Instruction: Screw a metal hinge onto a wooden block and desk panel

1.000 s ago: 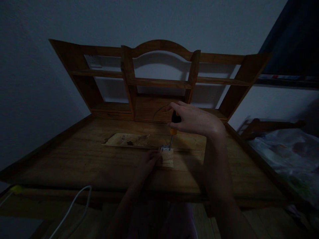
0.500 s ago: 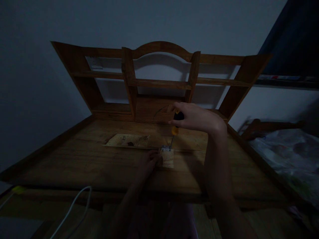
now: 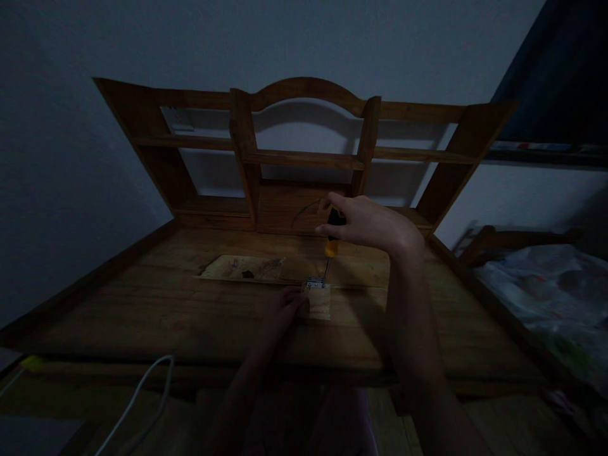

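right hand: raised at the centre of the frame, the right hand (image 3: 363, 218) closes its fingers around the black-and-yellow handle of a screwdriver (image 3: 331, 247), wrist bent, forearm running down to the lower right.
screwdriver: just right of centre, nearly upright with a slight tilt, its shaft pointing down to the right end of a metal hinge; whether the tip sits in a screw is too small to tell.
left hand: low on the desktop, just left of centre, the left hand (image 3: 284, 306) sets its fingers against the left edge of a small wood piece; whether they pinch or merely press it cannot be told.
hinge and wood: the silvery hinge (image 3: 315, 282) lies along the upper edge of the small wood piece (image 3: 320, 304), just below the centre of the frame.
longer board: a pale, dark-marked strip of wood (image 3: 228, 267) lies left of centre, beyond the left hand.
desk: the wooden desktop (image 3: 166, 316) spans the lower half, a shelf unit (image 3: 304, 158) with an arched top rail rising behind it.
edges: a white cable (image 3: 135, 396) loops at lower left; clear plastic (image 3: 551, 285) heaps at right, below a dark curtain (image 3: 560, 69) at upper right.
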The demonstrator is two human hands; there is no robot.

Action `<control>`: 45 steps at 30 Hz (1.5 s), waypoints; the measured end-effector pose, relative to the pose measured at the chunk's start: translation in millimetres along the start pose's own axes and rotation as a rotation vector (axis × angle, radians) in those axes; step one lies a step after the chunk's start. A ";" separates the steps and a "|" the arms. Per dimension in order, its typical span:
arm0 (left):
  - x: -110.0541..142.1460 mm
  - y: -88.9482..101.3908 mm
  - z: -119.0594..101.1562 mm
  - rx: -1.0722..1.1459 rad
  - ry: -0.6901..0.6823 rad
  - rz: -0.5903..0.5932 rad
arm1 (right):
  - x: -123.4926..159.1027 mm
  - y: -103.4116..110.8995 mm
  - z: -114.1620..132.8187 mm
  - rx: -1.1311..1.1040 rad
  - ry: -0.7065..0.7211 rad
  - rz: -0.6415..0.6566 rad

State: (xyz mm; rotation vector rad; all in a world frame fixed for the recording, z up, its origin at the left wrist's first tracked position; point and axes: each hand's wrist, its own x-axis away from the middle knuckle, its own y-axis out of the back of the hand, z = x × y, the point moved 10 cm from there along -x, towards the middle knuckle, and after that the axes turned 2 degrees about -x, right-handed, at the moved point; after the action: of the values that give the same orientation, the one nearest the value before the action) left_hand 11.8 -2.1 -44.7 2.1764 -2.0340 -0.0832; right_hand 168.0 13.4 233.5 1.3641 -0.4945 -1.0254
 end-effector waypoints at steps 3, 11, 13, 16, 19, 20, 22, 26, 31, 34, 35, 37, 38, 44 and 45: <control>-1.7 -1.9 0.8 0.000 -0.006 0.015 | 1.4 0.9 9.6 -0.031 0.123 0.028; -1.8 -0.2 1.3 0.016 -0.009 -0.002 | 1.7 -1.1 7.0 0.018 0.032 0.037; -3.2 -0.5 3.6 0.039 -0.014 -0.005 | 0.5 -0.5 -0.7 0.058 -0.038 0.012; -3.1 0.2 2.4 0.009 -0.024 -0.009 | -1.3 1.5 -3.7 0.056 -0.042 -0.009; 0.0 1.8 -2.9 -0.024 -0.018 -0.016 | -1.6 6.0 3.5 0.021 0.035 -0.017; 1.0 1.6 -4.0 -0.020 -0.008 -0.011 | -1.0 6.8 7.3 0.008 0.064 -0.007; 1.9 0.6 -4.9 0.003 0.006 0.001 | 1.1 6.7 15.2 -0.022 0.115 0.025; 0.4 -1.3 -4.8 0.002 -0.017 0.018 | 3.9 5.2 20.3 -0.044 0.104 0.038; 0.5 -1.6 -2.5 0.008 -0.003 0.017 | 3.9 4.2 8.0 0.012 -0.028 -0.020; 2.8 -1.8 -5.8 0.005 0.006 0.021 | 5.1 4.4 14.1 0.015 0.046 -0.015; 3.7 -1.1 -7.1 -0.002 0.008 0.015 | 5.7 3.9 16.6 0.010 0.072 -0.001; 5.2 0.5 -8.9 -0.015 0.014 0.001 | 6.8 2.9 19.8 0.001 0.104 0.025; 5.7 0.6 -9.3 -0.019 0.016 -0.002 | 7.0 2.7 20.2 0.002 0.106 0.032; 3.3 -2.0 -7.3 -0.009 -0.001 0.013 | 4.7 3.1 6.7 0.055 -0.033 0.001; 3.3 -2.1 -8.1 -0.019 -0.008 0.016 | 4.3 3.3 5.7 0.055 -0.043 -0.006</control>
State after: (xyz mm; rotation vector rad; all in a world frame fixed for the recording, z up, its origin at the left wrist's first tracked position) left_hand 15.4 -4.6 -36.8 2.1519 -2.0460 -0.1087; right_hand 166.6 6.2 236.6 1.3954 -0.5538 -1.0547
